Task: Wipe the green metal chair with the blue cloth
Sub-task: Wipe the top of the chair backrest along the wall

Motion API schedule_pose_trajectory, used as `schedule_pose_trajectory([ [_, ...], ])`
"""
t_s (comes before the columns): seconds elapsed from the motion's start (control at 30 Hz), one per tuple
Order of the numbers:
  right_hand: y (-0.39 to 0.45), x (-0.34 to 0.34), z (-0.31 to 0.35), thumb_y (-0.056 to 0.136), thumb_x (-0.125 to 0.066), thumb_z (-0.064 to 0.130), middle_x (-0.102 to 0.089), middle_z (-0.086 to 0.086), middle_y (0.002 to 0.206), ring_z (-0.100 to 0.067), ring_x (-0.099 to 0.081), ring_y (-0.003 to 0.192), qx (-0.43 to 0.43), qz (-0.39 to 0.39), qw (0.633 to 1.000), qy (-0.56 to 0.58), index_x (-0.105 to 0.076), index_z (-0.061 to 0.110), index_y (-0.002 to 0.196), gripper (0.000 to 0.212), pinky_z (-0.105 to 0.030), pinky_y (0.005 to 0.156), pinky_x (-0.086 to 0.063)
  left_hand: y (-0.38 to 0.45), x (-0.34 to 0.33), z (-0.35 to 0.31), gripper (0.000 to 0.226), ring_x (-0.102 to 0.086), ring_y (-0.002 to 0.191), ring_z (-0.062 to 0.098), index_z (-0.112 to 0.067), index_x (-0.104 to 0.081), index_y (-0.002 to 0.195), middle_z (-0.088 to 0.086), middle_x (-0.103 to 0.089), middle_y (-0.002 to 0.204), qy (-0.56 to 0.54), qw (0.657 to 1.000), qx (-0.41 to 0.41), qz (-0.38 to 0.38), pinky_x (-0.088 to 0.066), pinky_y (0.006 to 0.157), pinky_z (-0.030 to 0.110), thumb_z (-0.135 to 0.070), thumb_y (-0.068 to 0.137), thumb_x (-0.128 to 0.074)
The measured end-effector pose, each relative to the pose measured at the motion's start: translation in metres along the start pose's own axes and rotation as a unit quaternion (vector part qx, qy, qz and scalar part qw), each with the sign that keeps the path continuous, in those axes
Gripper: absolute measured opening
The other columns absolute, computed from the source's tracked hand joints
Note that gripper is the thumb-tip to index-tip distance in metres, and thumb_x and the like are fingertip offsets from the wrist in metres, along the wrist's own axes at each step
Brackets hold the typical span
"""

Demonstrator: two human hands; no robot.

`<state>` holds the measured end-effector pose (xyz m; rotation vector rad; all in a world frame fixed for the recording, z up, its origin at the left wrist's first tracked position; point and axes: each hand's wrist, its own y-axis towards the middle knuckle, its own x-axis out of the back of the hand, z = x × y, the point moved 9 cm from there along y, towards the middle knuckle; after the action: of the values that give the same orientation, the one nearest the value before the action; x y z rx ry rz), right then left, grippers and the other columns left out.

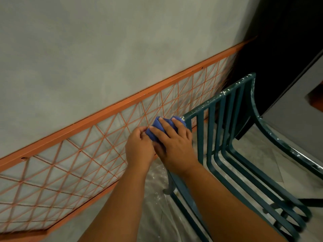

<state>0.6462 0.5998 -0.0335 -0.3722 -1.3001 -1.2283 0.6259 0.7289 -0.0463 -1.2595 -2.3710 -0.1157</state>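
Note:
The green metal chair (pixel 225 130) stands at the right, its slatted back and seat flecked with white paint. A bunched blue cloth (pixel 158 127) is pressed against the left end of the chair's top rail. My right hand (pixel 174 144) lies over the cloth with its fingers spread across it. My left hand (pixel 139 147) grips the cloth's left side, touching the right hand. Most of the cloth is hidden beneath my fingers.
An orange metal grid frame (pixel 73 165) leans along the grey wall (pixel 87 49) to the left. Clear plastic sheeting (pixel 155 206) covers the floor under the chair. A dark opening and a grey panel (pixel 293 105) lie at the right.

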Motion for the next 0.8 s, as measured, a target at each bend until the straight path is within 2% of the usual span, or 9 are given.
schedule_pose_trajectory([
  [0.17,-0.001,-0.013,-0.005,0.091,-0.045,0.034,-0.057,-0.007,0.137,-0.043,-0.045,0.126,0.009,0.007,1.0,0.024,-0.059,0.027,0.13,0.042,-0.057,0.098,-0.042,0.001,0.002,-0.003,0.029,-0.05,0.067,0.002,-0.021,-0.061,0.113,-0.003,-0.061,0.099,0.031,0.999,0.019,-0.007,-0.036,0.038,0.006,-0.013,0.095,-0.041],
  [0.3,-0.003,-0.003,-0.003,0.088,-0.047,0.026,-0.065,-0.01,0.126,-0.042,-0.056,0.116,0.014,-0.029,0.998,0.051,-0.068,0.018,0.118,0.038,-0.051,0.097,-0.048,0.002,-0.001,-0.008,0.024,-0.05,0.065,0.003,-0.019,-0.065,0.104,-0.001,-0.064,0.094,0.053,0.998,0.023,0.028,-0.037,0.039,0.011,-0.01,0.091,-0.047],
  [0.37,-0.003,0.002,-0.01,0.085,-0.059,0.012,-0.067,-0.01,0.122,-0.041,-0.058,0.112,0.018,-0.048,0.997,0.064,-0.071,0.014,0.113,0.031,-0.048,0.094,-0.051,0.004,-0.001,-0.009,0.023,-0.052,0.065,0.008,-0.019,-0.065,0.103,0.001,-0.065,0.094,0.063,0.997,0.034,0.035,-0.038,0.04,0.015,-0.01,0.089,-0.049],
  [0.47,-0.008,0.015,-0.029,0.074,-0.074,-0.006,-0.068,-0.011,0.117,-0.033,-0.061,0.107,-0.054,-0.078,0.986,0.135,-0.071,0.015,0.112,0.043,-0.046,0.088,-0.055,0.007,-0.002,-0.011,0.024,-0.056,0.073,0.012,-0.023,-0.066,0.107,0.0,-0.067,0.097,0.095,0.995,0.01,0.038,-0.037,0.054,0.023,-0.017,0.088,-0.053],
  [0.57,-0.017,0.045,-0.059,0.09,-0.064,0.013,-0.062,-0.001,0.111,-0.02,-0.059,0.102,-0.215,-0.162,0.925,0.269,-0.061,0.026,0.123,0.035,-0.037,0.091,-0.052,0.007,-0.006,-0.02,0.022,-0.057,0.085,0.01,-0.023,-0.067,0.109,-0.004,-0.067,0.106,0.12,0.991,-0.046,0.032,-0.037,0.063,0.02,-0.023,0.089,-0.057],
  [0.6,-0.016,0.056,-0.061,0.093,-0.06,0.021,-0.061,0.0,0.113,-0.021,-0.059,0.102,-0.22,-0.198,0.918,0.264,-0.059,0.025,0.126,0.034,-0.035,0.091,-0.05,0.007,-0.008,-0.025,0.023,-0.058,0.088,0.01,-0.023,-0.068,0.11,-0.005,-0.067,0.107,0.136,0.988,-0.071,0.028,-0.038,0.066,0.019,-0.025,0.09,-0.057],
  [0.63,-0.01,0.064,-0.059,0.094,-0.055,0.029,-0.062,-0.002,0.119,-0.023,-0.058,0.105,-0.201,-0.215,0.928,0.228,-0.058,0.023,0.128,0.036,-0.036,0.092,-0.049,0.007,-0.01,-0.029,0.024,-0.06,0.091,0.011,-0.023,-0.068,0.111,-0.005,-0.067,0.108,0.151,0.984,-0.092,0.024,-0.041,0.07,0.021,-0.028,0.09,-0.058],
  [0.7,0.007,0.052,-0.051,0.094,-0.046,0.04,-0.06,-0.004,0.132,-0.03,-0.052,0.118,-0.143,-0.15,0.969,0.132,-0.059,0.025,0.129,0.041,-0.045,0.096,-0.044,0.007,-0.017,-0.038,0.025,-0.062,0.093,0.015,-0.024,-0.07,0.109,-0.005,-0.068,0.104,0.179,0.976,-0.123,0.024,-0.047,0.075,0.028,-0.034,0.088,-0.06],
  [0.8,0.014,0.007,-0.047,0.094,-0.03,0.055,-0.04,0.006,0.151,-0.029,-0.026,0.142,-0.069,0.046,0.996,0.033,-0.048,0.041,0.136,0.048,-0.058,0.108,-0.027,0.006,-0.024,-0.043,0.018,-0.065,0.081,0.02,-0.028,-0.074,0.089,-0.006,-0.07,0.083,0.244,0.958,-0.15,0.026,-0.053,0.069,0.037,-0.04,0.085,-0.061],
])
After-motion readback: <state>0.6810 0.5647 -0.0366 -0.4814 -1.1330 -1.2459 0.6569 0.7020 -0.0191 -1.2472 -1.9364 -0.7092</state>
